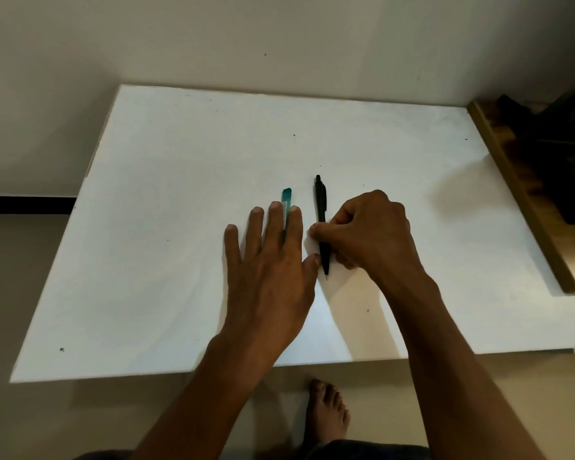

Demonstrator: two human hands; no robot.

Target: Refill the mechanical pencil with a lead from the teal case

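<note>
Overlapping teal case (287, 196): left hand (269, 263)

**White desk in a beige room**

A white desk (140, 267) fills most of the view, its top marked with a few small dark specks. A plain beige wall (279, 34) rises behind it. At the right edge, a wooden frame (520, 197) borders dark, indistinct objects. A black band (24, 204) runs along the left, above tan floor (10, 293).
</note>
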